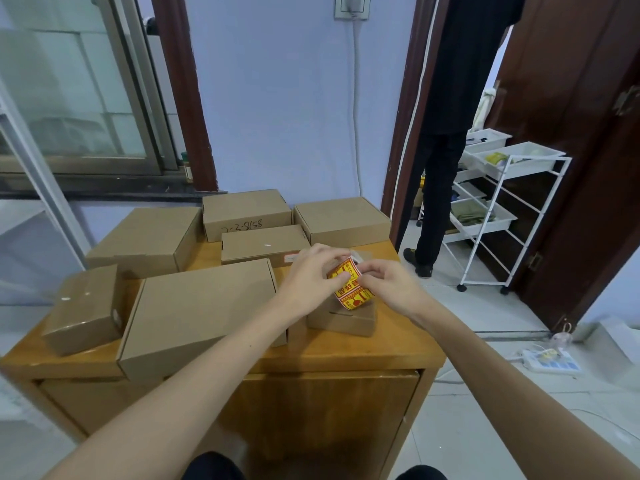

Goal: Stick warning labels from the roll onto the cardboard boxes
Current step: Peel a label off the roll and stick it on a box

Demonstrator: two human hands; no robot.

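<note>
Meanwhile, above the small box [341, 318] at the table's [398, 344] right, my left hand [313, 275] cradles the light label roll [351, 284]; my right hand [388, 284] pinches a thin, floppy, sticky label edge, best lifted at a corner

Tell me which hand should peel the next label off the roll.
Right, probably. The right hand pinches at the edge of the yellow-and-red warning label roll, while the left hand grips the roll from the side, steadying it above the small brown cardboard box.
</note>
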